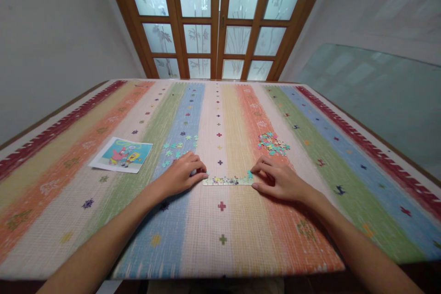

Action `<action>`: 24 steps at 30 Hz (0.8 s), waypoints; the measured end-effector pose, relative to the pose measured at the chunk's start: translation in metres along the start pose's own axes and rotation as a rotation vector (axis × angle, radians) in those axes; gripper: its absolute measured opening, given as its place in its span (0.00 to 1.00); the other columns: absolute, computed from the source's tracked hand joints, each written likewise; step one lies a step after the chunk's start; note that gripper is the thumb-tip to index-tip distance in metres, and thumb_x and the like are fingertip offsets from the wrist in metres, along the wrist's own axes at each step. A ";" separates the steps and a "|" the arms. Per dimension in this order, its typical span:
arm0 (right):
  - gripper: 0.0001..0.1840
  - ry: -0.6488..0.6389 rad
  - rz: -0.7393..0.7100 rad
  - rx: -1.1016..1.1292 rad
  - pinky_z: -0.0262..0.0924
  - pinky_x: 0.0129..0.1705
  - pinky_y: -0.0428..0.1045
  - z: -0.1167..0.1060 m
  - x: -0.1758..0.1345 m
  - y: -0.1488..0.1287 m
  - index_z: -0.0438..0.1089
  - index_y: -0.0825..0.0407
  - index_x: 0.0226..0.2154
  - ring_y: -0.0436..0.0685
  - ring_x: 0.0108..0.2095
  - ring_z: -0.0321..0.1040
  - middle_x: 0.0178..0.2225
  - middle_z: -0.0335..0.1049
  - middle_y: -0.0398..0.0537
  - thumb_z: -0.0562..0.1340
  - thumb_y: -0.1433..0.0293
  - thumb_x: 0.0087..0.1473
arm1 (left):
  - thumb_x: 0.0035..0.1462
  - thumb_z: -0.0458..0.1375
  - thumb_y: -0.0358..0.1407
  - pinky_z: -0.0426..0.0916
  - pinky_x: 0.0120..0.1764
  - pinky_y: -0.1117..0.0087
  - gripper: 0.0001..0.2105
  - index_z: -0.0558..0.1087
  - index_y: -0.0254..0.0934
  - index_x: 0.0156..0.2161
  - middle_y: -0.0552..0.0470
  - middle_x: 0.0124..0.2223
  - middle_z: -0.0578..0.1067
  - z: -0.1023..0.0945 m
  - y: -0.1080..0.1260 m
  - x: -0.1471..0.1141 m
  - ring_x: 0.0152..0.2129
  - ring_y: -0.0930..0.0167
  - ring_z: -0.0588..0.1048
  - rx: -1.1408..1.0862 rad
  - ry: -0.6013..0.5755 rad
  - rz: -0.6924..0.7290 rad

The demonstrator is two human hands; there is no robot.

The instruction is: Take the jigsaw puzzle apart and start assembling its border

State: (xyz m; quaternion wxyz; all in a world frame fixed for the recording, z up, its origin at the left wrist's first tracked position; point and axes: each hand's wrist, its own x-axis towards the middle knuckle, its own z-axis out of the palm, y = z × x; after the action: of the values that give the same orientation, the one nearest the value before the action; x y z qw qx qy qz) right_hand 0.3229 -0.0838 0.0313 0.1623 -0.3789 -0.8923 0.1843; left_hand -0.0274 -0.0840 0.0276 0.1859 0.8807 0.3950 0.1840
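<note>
A narrow strip of joined jigsaw puzzle pieces (227, 181) lies flat on the striped tablecloth in front of me. My left hand (186, 172) is closed at the strip's left end, thumb and forefinger together against it. At the right end, my right hand (279, 179) has its fingers bent, with the thumb at the strip's lower corner. A teal puzzle piece (250, 174) shows at the right forefinger's tip, along the strip's upper edge. Whether it is fitted into the strip, I cannot tell.
Several loose teal pieces (177, 145) lie spread beyond my left hand. A heap of mixed pieces (274, 143) sits beyond my right hand. A cartoon picture sheet (122, 155) lies at the left. The striped tablecloth (206, 239) covers the table; wooden glass-paned doors (217, 23) stand behind it.
</note>
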 end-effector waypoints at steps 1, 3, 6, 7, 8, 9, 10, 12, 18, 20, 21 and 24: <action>0.09 -0.004 0.002 -0.002 0.61 0.37 0.53 0.000 0.000 0.000 0.69 0.51 0.40 0.58 0.34 0.68 0.39 0.69 0.51 0.62 0.63 0.60 | 0.68 0.58 0.40 0.66 0.44 0.61 0.08 0.75 0.39 0.38 0.50 0.39 0.77 0.000 0.000 0.000 0.40 0.63 0.71 0.005 0.001 -0.004; 0.09 -0.010 0.005 -0.003 0.61 0.37 0.53 0.000 0.000 0.001 0.70 0.51 0.41 0.57 0.34 0.68 0.39 0.68 0.51 0.62 0.63 0.60 | 0.68 0.58 0.39 0.66 0.44 0.61 0.08 0.74 0.39 0.38 0.50 0.38 0.77 0.000 0.002 0.001 0.40 0.63 0.71 0.014 0.004 -0.014; 0.10 -0.013 0.005 -0.003 0.61 0.38 0.53 0.001 0.000 0.002 0.70 0.51 0.41 0.57 0.34 0.68 0.39 0.68 0.51 0.62 0.63 0.60 | 0.69 0.57 0.40 0.66 0.44 0.61 0.08 0.74 0.39 0.38 0.50 0.38 0.77 0.000 0.004 0.001 0.40 0.63 0.71 0.014 0.002 -0.018; 0.10 -0.013 0.004 -0.002 0.61 0.38 0.53 0.001 0.000 0.002 0.70 0.51 0.42 0.57 0.34 0.68 0.40 0.68 0.51 0.62 0.63 0.60 | 0.69 0.56 0.40 0.66 0.45 0.61 0.09 0.74 0.39 0.38 0.50 0.38 0.77 0.000 0.005 0.001 0.41 0.63 0.71 0.010 0.003 -0.019; 0.10 -0.013 0.005 -0.001 0.61 0.38 0.53 0.001 0.000 0.002 0.70 0.51 0.42 0.57 0.34 0.68 0.40 0.68 0.51 0.62 0.63 0.61 | 0.69 0.56 0.40 0.67 0.45 0.61 0.09 0.74 0.39 0.38 0.50 0.38 0.77 0.000 0.006 0.001 0.41 0.63 0.71 0.006 0.003 -0.020; 0.10 -0.014 0.007 0.001 0.61 0.38 0.53 0.001 0.000 0.002 0.69 0.51 0.42 0.57 0.34 0.68 0.40 0.68 0.51 0.62 0.63 0.61 | 0.69 0.56 0.40 0.67 0.45 0.61 0.09 0.74 0.39 0.38 0.50 0.38 0.77 0.000 0.006 0.001 0.41 0.64 0.71 0.002 0.004 -0.023; 0.10 -0.015 0.007 0.002 0.61 0.38 0.53 0.000 0.000 0.001 0.69 0.51 0.42 0.57 0.34 0.68 0.40 0.68 0.51 0.62 0.63 0.61 | 0.69 0.55 0.40 0.67 0.45 0.61 0.10 0.74 0.39 0.38 0.50 0.38 0.77 0.000 0.007 0.001 0.40 0.64 0.71 -0.002 0.006 -0.026; 0.09 -0.018 0.006 0.002 0.61 0.38 0.53 0.000 0.000 0.000 0.69 0.50 0.42 0.57 0.34 0.67 0.39 0.68 0.50 0.62 0.63 0.61 | 0.69 0.55 0.40 0.67 0.45 0.60 0.10 0.74 0.39 0.38 0.49 0.38 0.77 0.000 0.007 0.002 0.40 0.64 0.71 -0.009 0.011 -0.027; 0.08 -0.007 0.004 -0.005 0.61 0.37 0.53 -0.001 0.000 0.000 0.69 0.50 0.40 0.57 0.33 0.67 0.39 0.68 0.50 0.62 0.64 0.60 | 0.69 0.57 0.40 0.67 0.45 0.59 0.09 0.75 0.39 0.38 0.49 0.38 0.77 0.003 0.004 0.001 0.40 0.63 0.71 -0.012 0.028 -0.021; 0.07 -0.006 0.001 -0.006 0.61 0.37 0.53 -0.001 0.000 0.000 0.69 0.50 0.40 0.57 0.33 0.67 0.39 0.68 0.50 0.62 0.64 0.60 | 0.69 0.56 0.40 0.67 0.46 0.59 0.09 0.75 0.39 0.38 0.49 0.38 0.77 0.003 0.004 0.001 0.40 0.63 0.71 -0.008 0.025 -0.013; 0.07 -0.006 0.000 -0.005 0.61 0.37 0.52 -0.001 0.000 0.000 0.69 0.50 0.41 0.57 0.33 0.67 0.39 0.69 0.50 0.62 0.65 0.60 | 0.69 0.56 0.39 0.67 0.46 0.59 0.09 0.75 0.39 0.38 0.49 0.38 0.76 0.003 0.004 0.000 0.40 0.63 0.71 -0.005 0.025 -0.010; 0.08 -0.003 0.002 -0.001 0.61 0.37 0.52 -0.001 0.001 0.000 0.70 0.50 0.41 0.57 0.34 0.68 0.38 0.68 0.50 0.62 0.65 0.60 | 0.69 0.55 0.38 0.67 0.46 0.60 0.09 0.75 0.38 0.38 0.48 0.38 0.76 0.003 0.006 0.000 0.40 0.63 0.71 0.009 0.029 0.003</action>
State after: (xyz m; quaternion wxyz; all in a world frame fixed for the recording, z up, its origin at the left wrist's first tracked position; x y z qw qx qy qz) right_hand 0.3229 -0.0833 0.0325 0.1604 -0.3796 -0.8922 0.1849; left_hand -0.0226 -0.0877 0.0280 0.1758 0.8794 0.3971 0.1951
